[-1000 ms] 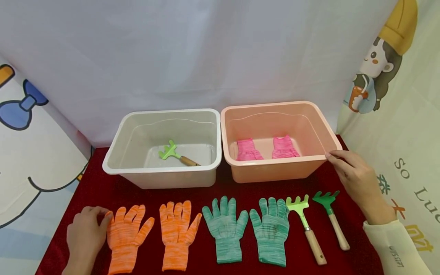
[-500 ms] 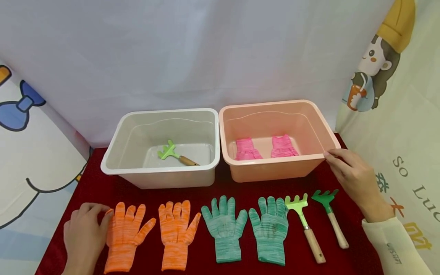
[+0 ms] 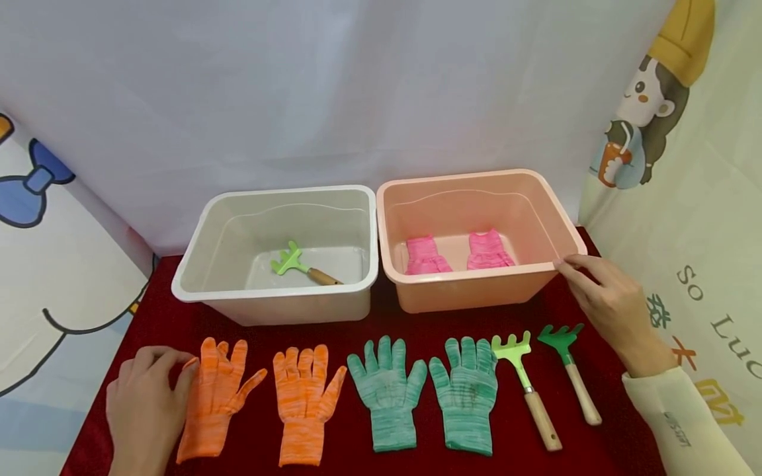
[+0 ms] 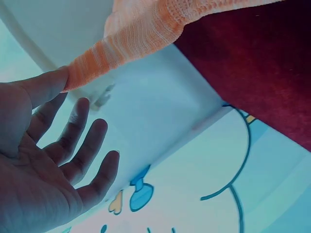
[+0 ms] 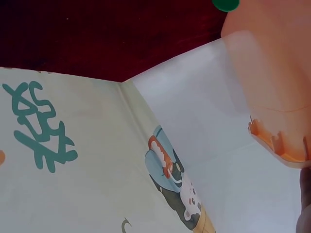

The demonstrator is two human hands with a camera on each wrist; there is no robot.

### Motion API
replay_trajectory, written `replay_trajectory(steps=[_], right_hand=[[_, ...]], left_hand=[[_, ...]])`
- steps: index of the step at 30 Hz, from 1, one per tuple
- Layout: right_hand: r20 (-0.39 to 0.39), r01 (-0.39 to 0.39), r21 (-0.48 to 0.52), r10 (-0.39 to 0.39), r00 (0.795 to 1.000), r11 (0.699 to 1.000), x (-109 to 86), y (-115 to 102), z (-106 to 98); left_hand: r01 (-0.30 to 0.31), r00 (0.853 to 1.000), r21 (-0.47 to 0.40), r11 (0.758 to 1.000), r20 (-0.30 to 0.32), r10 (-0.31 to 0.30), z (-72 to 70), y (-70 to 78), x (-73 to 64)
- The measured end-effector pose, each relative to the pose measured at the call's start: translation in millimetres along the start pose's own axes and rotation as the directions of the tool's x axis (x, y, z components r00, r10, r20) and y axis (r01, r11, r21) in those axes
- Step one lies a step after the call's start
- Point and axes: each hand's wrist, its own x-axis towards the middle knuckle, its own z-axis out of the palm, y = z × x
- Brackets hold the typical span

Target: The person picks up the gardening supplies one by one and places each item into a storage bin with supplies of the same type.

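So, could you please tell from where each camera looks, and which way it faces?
Head: on the head, facing forward and down at the white tub, peach tub and leftmost orange glove; left hand and right hand show.
Left wrist: on that wrist, facing across the hand to the glove it pinches; palm and fingers show.
Right wrist: on that wrist, facing the printed curtain and peach tub; one finger's edge shows.
Head and right wrist share that tub.

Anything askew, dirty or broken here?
Dark smudges on the rightmost green glove, perhaps dirt; the other green glove looks cleaner. The leftmost orange glove lies tilted, but the left hand pinches its fingertip. No spill or breakage visible.
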Motion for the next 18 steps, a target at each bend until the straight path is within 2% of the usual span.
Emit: replay_trajectory(steps=[3,10,18], right_hand=[[-0.011,-0.005,-0.014,0.005,1.0,1.0,0.3,-1,1],[-0.092,-0.049,-0.031,0.046,0.995,0.998,5.1,-7,10],[-0.133,-0.095,-0.06,0.087,0.987,0.994,2.7,-10,16]], left_hand=[[0.002,1.0,0.001,1.0,0.003,-0.002,-5.8,6.2,0.4],[-0.009,1.0,-0.006,1.0,-0.009,0.009,-16.4,23.3,0.5],[-0.076,0.995,-0.036,0.996,-0.065,0.074,-24.9,38.9,0.1]])
